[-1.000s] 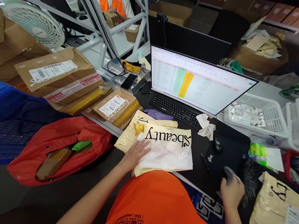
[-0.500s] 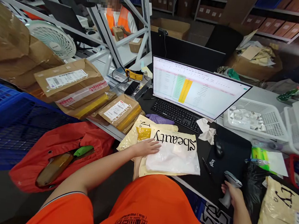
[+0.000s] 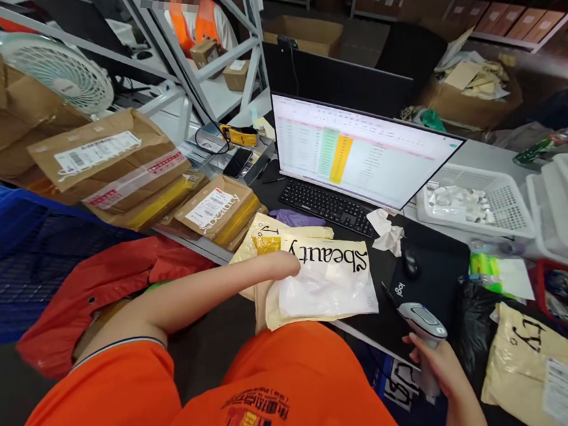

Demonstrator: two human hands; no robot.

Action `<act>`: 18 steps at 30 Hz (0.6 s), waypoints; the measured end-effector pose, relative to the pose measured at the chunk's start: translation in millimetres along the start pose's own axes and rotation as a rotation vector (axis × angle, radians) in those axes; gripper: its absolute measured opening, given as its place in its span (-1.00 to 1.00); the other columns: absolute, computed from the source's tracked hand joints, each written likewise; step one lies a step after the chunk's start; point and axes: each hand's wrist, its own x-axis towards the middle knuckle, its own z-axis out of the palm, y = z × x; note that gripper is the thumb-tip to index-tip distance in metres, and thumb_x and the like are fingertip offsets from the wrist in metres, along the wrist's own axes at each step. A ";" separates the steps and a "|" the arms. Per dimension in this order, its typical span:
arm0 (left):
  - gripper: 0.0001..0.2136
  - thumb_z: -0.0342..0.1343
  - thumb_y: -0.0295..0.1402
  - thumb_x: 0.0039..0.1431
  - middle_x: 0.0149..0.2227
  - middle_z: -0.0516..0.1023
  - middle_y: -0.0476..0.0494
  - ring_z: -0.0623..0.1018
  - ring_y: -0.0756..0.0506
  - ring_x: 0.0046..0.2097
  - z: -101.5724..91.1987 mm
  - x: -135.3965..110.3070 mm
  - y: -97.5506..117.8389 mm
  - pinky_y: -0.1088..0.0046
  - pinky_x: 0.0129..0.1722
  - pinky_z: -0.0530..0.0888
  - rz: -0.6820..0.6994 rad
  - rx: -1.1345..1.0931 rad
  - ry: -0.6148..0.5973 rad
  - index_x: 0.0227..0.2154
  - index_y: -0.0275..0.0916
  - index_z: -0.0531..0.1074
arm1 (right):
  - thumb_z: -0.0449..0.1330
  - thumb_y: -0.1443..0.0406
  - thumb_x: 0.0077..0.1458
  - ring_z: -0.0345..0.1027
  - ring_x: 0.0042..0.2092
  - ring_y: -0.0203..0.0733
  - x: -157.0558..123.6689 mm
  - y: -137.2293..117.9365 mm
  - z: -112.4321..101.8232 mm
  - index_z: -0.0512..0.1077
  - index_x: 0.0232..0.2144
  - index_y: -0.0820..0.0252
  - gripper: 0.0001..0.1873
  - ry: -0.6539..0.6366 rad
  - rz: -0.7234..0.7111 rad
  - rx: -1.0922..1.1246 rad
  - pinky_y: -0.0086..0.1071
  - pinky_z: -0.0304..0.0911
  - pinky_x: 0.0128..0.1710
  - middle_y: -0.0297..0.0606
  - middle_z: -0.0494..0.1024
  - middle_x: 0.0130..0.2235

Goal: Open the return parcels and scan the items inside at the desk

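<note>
My left hand (image 3: pixel 286 265) rests over the left part of a cream mailing bag (image 3: pixel 331 250) printed "Sbeauty". Its fingers are turned down and hidden from view. A clear-and-white plastic packet (image 3: pixel 331 291) lies on that bag, just right of the hand. More cream packaging with yellow tape (image 3: pixel 265 244) shows beneath and to the left. My right hand (image 3: pixel 443 365) is wrapped around the handle of a grey barcode scanner (image 3: pixel 424 320), held above the front edge of the desk. The scanner's head points up and left, toward the bag.
Behind the bag stand a keyboard (image 3: pixel 322 205) and a lit monitor (image 3: pixel 360 157). A mouse (image 3: pixel 410 264) lies to the right, near a black plastic bag (image 3: pixel 479 319) and another cream mailer (image 3: pixel 530 371). Taped cartons (image 3: pixel 214 209) line the left. A person in an orange vest (image 3: pixel 194 27) sits beyond the frame.
My right hand has raised the scanner and turned its head toward the bag. The left hand's fingers, spread flat before, have turned down out of sight. The camera view has shifted slightly.
</note>
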 end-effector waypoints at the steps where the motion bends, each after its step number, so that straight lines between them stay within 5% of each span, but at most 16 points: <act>1: -0.62 0.29 -0.50 -0.13 -0.73 0.34 -0.06 0.52 -0.20 -0.47 -6.0 2.1 1.7 0.24 -0.20 0.47 0.022 0.019 -0.050 -0.83 -0.13 0.22 | 0.41 -0.03 -0.15 0.37 -0.51 -0.21 -5.2 -4.4 1.3 0.46 -0.03 0.36 -0.26 -0.012 -0.018 -0.011 -0.29 0.34 -0.46 -0.14 0.63 -0.37; 4: -0.83 0.22 -0.59 -0.10 -0.35 0.63 -0.18 0.59 -0.25 -0.12 -22.7 4.0 10.6 0.21 0.11 0.35 0.155 0.137 -0.231 -0.59 -0.15 0.48 | 0.38 -0.06 -0.13 0.36 -0.50 -0.21 -17.4 -14.0 7.2 0.47 0.01 0.37 -0.23 -0.040 -0.052 -0.032 -0.28 0.32 -0.44 -0.11 0.63 -0.33; 8: -0.53 0.08 -0.68 0.03 0.25 0.41 -0.14 0.37 -0.22 0.26 -25.6 2.6 21.9 0.12 0.29 0.14 0.468 0.465 -0.403 -0.08 0.00 0.51 | 0.37 -0.06 -0.13 0.36 -0.50 -0.21 -26.5 -20.5 18.8 0.44 0.06 0.37 -0.18 -0.081 -0.063 -0.053 -0.30 0.29 -0.47 -0.06 0.64 -0.28; 12: -0.57 0.06 -0.68 0.05 0.21 0.45 -0.08 0.33 -0.20 0.30 -7.5 6.2 25.0 0.14 0.26 0.18 0.589 0.429 -0.481 -0.15 0.00 0.53 | 0.38 -0.07 -0.13 0.35 -0.50 -0.24 -31.5 -22.0 27.4 0.43 0.07 0.39 -0.16 -0.107 -0.064 -0.062 -0.31 0.30 -0.45 -0.06 0.63 -0.29; 15: -0.74 0.11 -0.60 0.04 0.04 0.59 -0.12 0.47 -0.18 0.18 -0.1 15.4 30.3 0.24 0.20 0.27 0.442 0.177 -0.419 -0.35 -0.08 0.55 | 0.37 -0.08 -0.10 0.36 -0.49 -0.23 -37.0 -20.4 27.0 0.40 0.11 0.35 -0.15 -0.120 -0.059 -0.052 -0.31 0.31 -0.46 -0.07 0.63 -0.25; 18: -0.87 0.11 -0.46 0.10 -0.10 0.64 -0.13 0.56 -0.17 0.01 -7.9 32.6 48.6 0.30 0.11 0.36 0.299 0.029 -0.227 -0.37 -0.13 0.55 | 0.36 -0.07 -0.06 0.35 -0.50 -0.23 -47.3 -18.6 21.8 0.40 0.11 0.30 -0.21 -0.146 -0.094 -0.045 -0.30 0.32 -0.48 -0.08 0.63 -0.24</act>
